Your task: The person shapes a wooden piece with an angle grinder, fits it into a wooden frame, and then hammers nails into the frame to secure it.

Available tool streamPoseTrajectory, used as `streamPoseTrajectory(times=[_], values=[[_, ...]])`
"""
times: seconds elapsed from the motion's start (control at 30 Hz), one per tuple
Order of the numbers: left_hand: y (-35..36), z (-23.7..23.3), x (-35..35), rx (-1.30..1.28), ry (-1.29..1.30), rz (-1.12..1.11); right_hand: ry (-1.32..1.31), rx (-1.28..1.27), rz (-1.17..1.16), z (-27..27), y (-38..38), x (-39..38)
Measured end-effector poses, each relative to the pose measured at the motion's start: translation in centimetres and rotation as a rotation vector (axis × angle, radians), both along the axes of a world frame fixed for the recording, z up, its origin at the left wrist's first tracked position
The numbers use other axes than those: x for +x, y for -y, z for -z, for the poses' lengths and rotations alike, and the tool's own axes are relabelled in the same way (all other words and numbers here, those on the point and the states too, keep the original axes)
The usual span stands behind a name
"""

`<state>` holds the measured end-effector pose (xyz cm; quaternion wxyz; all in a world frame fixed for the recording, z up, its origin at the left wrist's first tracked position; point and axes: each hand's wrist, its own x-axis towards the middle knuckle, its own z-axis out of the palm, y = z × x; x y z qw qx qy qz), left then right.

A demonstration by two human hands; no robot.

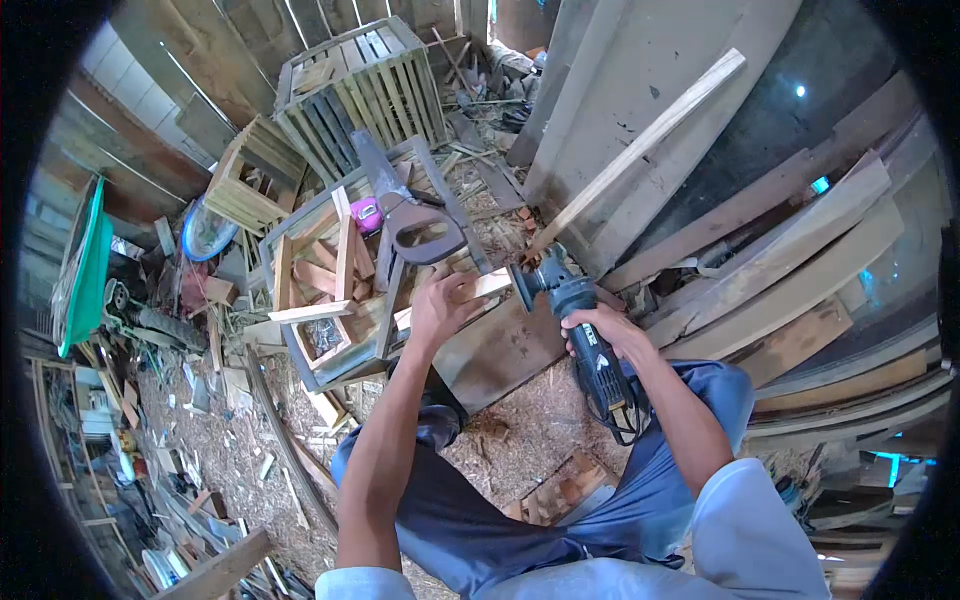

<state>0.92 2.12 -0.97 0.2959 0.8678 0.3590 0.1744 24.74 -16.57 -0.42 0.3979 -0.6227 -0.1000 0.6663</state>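
- Grinder point(590, 345) sits in front of the person, over the gap between the knees and the brown board point(500, 352), its disc right at the end of the wood strip point(488, 284); contact cannot be told.
- Right hand point(612, 332) is wrapped around the grinder's body.
- Left hand point(440, 308) grasps the strip, fingers bent over it.
- Saw point(408, 215) lies just beyond the left hand, on the cluttered bench point(440, 182), with a pink object point(367, 214) touching or close beside it.
- Wood frame point(345, 260) takes up the bench's left part.
- Pale plank point(645, 145) slants up and away just beyond the grinder's head.
- Curved boards point(780, 270) crowd the right side, near the right forearm.
- Crate point(365, 100) stands behind the bench.
- Open room: the shaving-strewn floor point(530, 430) between the knees, below the brown board's near edge.
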Motion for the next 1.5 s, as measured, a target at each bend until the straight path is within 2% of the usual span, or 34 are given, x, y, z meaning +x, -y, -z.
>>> streamPoseTrajectory(times=[0.3,0.77,0.87,1.0,1.3,1.5], values=[[-0.2,0.6,0.0,0.110,0.034,0.011,-0.005,0.028,-0.024,-0.2,-0.2,0.1],[-0.1,0.8,0.1,0.082,0.043,-0.003,0.055,0.049,-0.008,1.2,0.1,-0.2],[-0.1,0.6,0.0,0.086,0.027,-0.001,-0.006,0.020,-0.013,2.0,0.2,0.1],[0.0,0.4,0.1,0.067,0.012,-0.012,0.003,0.003,-0.025,0.9,0.1,0.1],[0.1,0.8,0.2,0.190,0.056,-0.011,-0.001,0.040,-0.018,1.3,-0.4,0.1],[0.0,0.7,0.2,0.125,0.033,-0.004,0.010,0.061,-0.040,1.6,-0.1,0.2]])
